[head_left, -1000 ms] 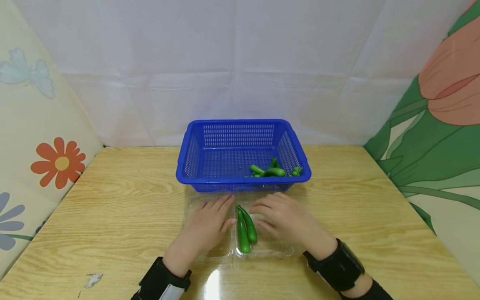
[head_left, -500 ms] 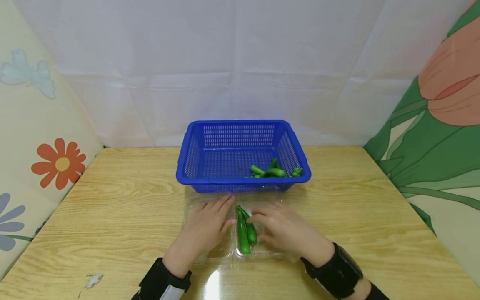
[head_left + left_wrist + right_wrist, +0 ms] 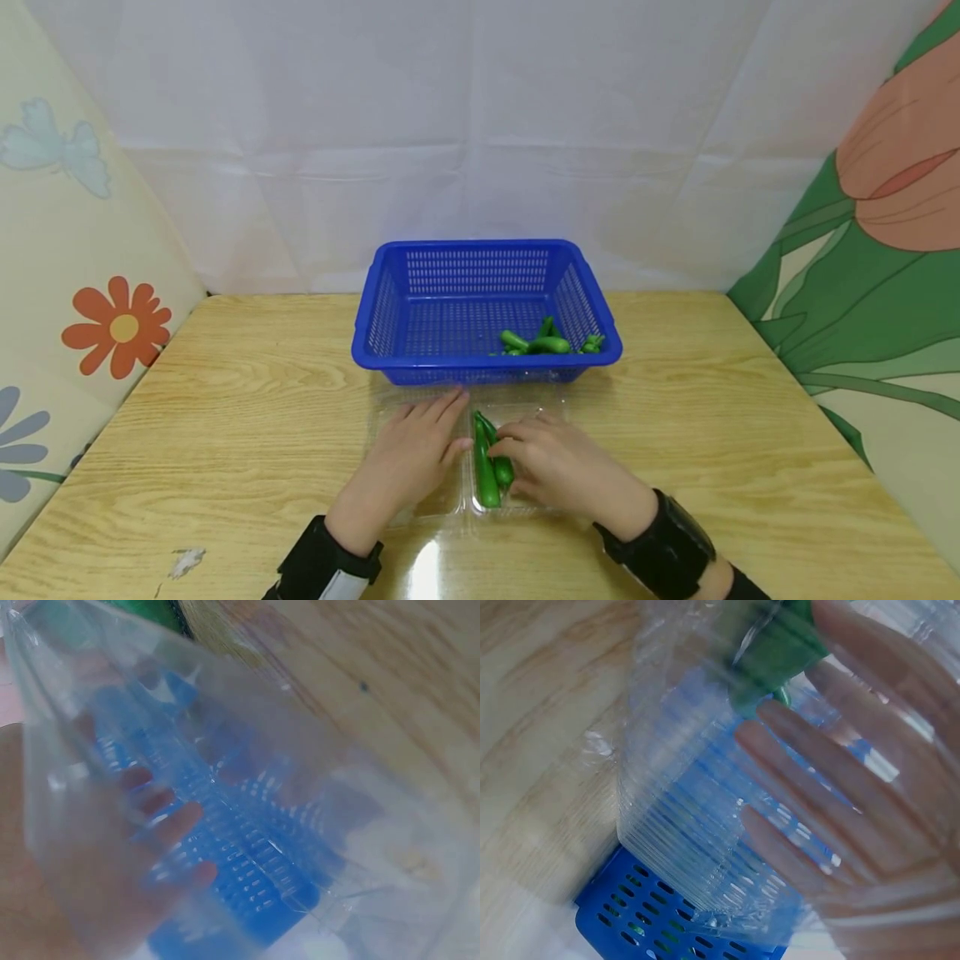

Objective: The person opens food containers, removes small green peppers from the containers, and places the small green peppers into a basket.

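Note:
Two long green peppers (image 3: 484,471) lie side by side, stems away from me, in the right half of a clear plastic clamshell container (image 3: 480,507). My right hand (image 3: 555,462) reaches into that half, its fingertips touching or almost touching the right-hand pepper (image 3: 504,472). In the right wrist view its fingers (image 3: 810,750) look nearly straight behind the clear wall, near green pepper (image 3: 776,656). My left hand (image 3: 416,450) rests flat over the container's left half, fingers extended and thumb near the middle fold. Clear plastic blurs the left fingers (image 3: 176,825) in the left wrist view.
Just behind the container stands a blue slotted basket (image 3: 483,362). Several more green peppers (image 3: 550,344) lie in its front right corner, partly hidden by the rim. A wooden tabletop (image 3: 247,400) is underneath, with a white sheet (image 3: 300,150) at the back.
My right hand has shifted left and slightly toward me, closer to the right-hand pepper, covering part of it. The left hand, peppers and basket look unmoved.

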